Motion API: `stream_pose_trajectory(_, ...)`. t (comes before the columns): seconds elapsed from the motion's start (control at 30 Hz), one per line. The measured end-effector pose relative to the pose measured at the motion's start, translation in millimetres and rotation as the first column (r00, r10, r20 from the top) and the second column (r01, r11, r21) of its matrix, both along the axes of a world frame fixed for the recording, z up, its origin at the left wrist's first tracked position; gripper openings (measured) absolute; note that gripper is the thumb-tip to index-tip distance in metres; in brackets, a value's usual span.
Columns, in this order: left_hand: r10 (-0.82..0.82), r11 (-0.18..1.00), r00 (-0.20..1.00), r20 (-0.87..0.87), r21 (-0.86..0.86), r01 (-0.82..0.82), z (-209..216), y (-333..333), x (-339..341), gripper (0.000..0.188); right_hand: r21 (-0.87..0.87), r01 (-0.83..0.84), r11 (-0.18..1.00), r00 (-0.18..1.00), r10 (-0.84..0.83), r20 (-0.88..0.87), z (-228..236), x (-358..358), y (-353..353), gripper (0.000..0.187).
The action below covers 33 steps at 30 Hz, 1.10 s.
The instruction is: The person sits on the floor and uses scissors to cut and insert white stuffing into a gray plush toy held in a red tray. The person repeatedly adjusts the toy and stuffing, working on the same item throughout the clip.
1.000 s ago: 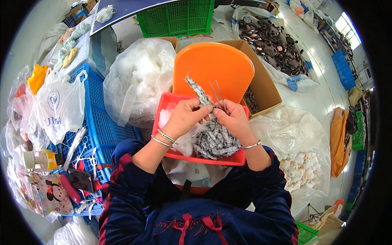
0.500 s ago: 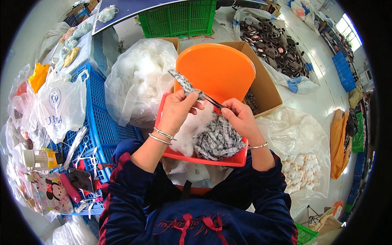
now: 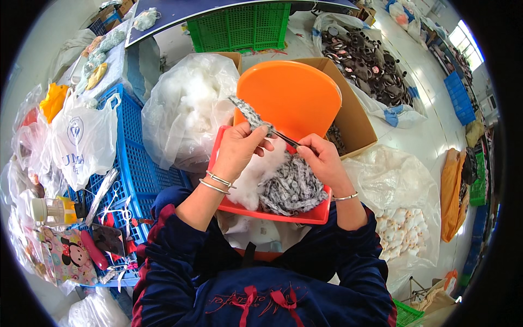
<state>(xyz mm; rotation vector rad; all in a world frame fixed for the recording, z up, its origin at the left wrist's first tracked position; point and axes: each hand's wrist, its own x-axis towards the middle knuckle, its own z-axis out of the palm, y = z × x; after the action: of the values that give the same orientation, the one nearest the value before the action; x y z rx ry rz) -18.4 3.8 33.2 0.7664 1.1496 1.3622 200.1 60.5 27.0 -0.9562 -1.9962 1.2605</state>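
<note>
Between the thumb and fingers of my left hand (image 3: 239,148) is a narrow grey-and-white plush fabric piece (image 3: 246,111), its free end pointing up and left. My right hand (image 3: 322,159) grips dark metal tweezers (image 3: 287,140), whose tips run into the fabric piece at my left fingertips; the tips themselves are hidden. Below both hands, a red plastic tray (image 3: 313,219) rests at my lap. White stuffing (image 3: 251,182) fills its left part, and a heap of similar grey plush pieces (image 3: 294,188) lies on the right.
An orange plastic seat (image 3: 289,95) stands just beyond the tray, before a cardboard box (image 3: 357,128). A clear bag of stuffing (image 3: 188,103) is at left, beside blue crates (image 3: 139,163) carrying scissors and bags. Right, a plastic bag (image 3: 403,174) holds small white pieces.
The tweezers' prongs, seen apart before, now look closed together, slightly deeper at the fabric piece. Both hands stay almost in place; the whole view has shifted slightly.
</note>
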Motion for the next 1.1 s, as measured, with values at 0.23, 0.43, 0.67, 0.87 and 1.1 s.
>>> stream_pose_trajectory(0.23,-0.021,1.000,0.999,-0.025,-0.020,0.021,1,0,-1,0.016,0.042,-0.022,0.999,0.999,0.021,0.036,7,1,-1,0.011)
stream_pose_trajectory(0.43,-0.068,0.998,0.997,-0.041,-0.020,0.067,-2,0,-4,0.021,0.121,-0.012,0.993,0.999,0.007,0.042,7,3,0,0.011)
stream_pose_trajectory(0.67,-0.094,0.995,0.989,-0.112,-0.031,0.091,3,0,-10,0.016,0.167,0.008,0.986,0.999,-0.015,0.043,4,5,1,0.012)
stream_pose_trajectory(0.87,-0.070,0.997,0.969,-0.239,0.019,0.076,-4,2,-15,0.016,0.176,0.013,0.984,0.999,-0.019,0.033,4,5,1,0.011)
stream_pose_trajectory(1.1,-0.092,0.996,0.950,-0.297,-0.012,0.092,5,1,-15,0.019,0.147,0.001,0.989,1.000,-0.004,0.017,4,7,1,0.011)
